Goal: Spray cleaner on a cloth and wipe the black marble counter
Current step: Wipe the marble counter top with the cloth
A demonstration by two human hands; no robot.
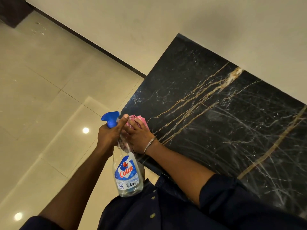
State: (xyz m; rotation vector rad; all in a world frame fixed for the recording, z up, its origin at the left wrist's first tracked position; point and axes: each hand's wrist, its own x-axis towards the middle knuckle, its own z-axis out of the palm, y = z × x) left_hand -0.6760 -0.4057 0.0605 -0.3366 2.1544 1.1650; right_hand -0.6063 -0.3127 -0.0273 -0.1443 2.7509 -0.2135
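Spray bottle (126,171) nearly empty, left hand (108,135) gripping; right hand (140,138) bunching pink cloth (137,121).

Bare counter (224,113) beyond hands (132,135), wall (216,30) behind.

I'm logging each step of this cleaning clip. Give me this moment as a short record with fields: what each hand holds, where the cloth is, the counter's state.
left hand: the left hand grips the neck of the spray bottle, blue nozzle pointing away from the person
right hand: the right hand holds the pink cloth
cloth position: bunched at the counter's near-left edge, beside the nozzle
counter: black marble counter, gold and white veins, nothing else on it
bottle contents: clear liquid, low level
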